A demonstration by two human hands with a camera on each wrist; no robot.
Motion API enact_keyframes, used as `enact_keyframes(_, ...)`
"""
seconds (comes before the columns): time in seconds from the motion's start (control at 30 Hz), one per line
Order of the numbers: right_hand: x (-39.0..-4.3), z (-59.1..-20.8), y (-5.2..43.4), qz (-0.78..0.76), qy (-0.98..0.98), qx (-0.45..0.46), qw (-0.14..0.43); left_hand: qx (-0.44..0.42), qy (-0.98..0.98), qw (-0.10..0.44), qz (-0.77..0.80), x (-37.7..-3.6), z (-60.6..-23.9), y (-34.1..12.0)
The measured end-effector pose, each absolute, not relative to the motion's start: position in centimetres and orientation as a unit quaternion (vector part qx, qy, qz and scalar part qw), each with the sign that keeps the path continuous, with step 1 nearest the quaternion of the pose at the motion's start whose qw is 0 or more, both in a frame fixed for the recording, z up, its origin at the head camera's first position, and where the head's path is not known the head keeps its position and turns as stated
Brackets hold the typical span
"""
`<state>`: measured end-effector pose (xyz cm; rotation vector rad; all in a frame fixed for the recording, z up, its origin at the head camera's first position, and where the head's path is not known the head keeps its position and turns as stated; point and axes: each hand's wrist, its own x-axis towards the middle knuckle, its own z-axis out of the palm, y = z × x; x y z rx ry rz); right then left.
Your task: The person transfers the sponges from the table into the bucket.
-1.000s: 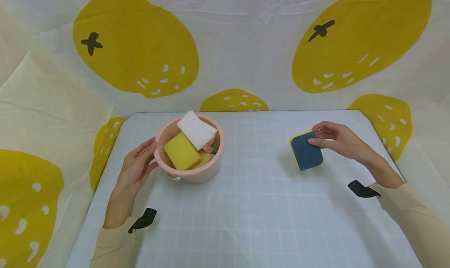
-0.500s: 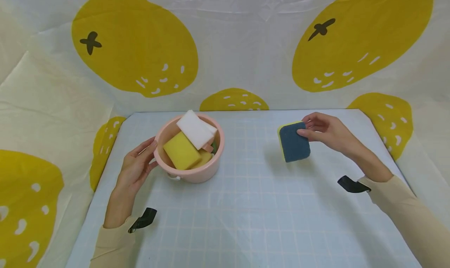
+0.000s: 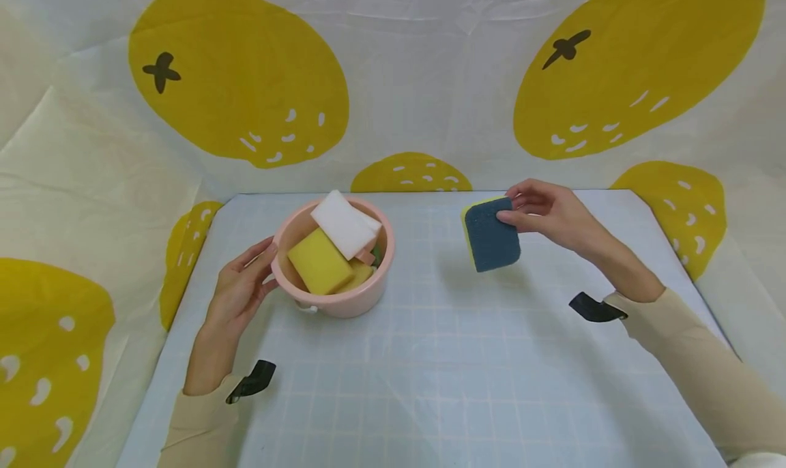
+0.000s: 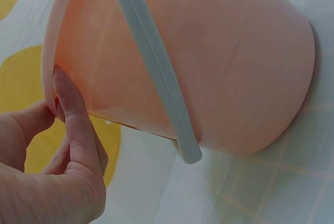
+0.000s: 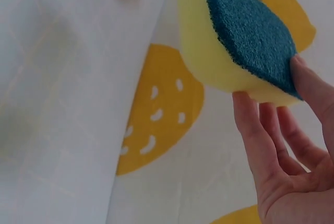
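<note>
A pink bucket (image 3: 359,301) stands at the left of the table, its pale handle (image 4: 156,67) hanging down the outside. My left hand (image 3: 236,294) pinches the bucket's rim between thumb and fingers on its left side. In my right hand (image 3: 555,219) is a sponge (image 3: 493,239) with a dark blue-green scouring face and a yellow body, pinched at its upper right corner, thumb on the scouring face. The sponge hangs above the table, right of the bucket. Inside the bucket lie a yellow sponge (image 3: 319,261), a white block-shaped sponge (image 3: 345,224) and other partly hidden pieces.
The table (image 3: 430,379) has a pale blue checked cover. Behind it and at the sides hangs a white cloth (image 3: 430,79) printed with large yellow fruit. Black straps (image 3: 597,308) stick out at both wrists.
My right hand has carried the sponge left and toward the back of the table, closer to the bucket. My left hand and the bucket have stayed in place.
</note>
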<state>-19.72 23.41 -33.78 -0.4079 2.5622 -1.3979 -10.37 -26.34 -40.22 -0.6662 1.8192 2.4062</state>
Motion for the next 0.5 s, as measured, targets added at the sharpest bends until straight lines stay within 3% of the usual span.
enact_keyframes(0.5,-20.5,-32.1,18.6,-0.503,0.832,-0.219,0.079,-0.229,0.598,0.027,0.767,-10.5,-40.2,-26.2)
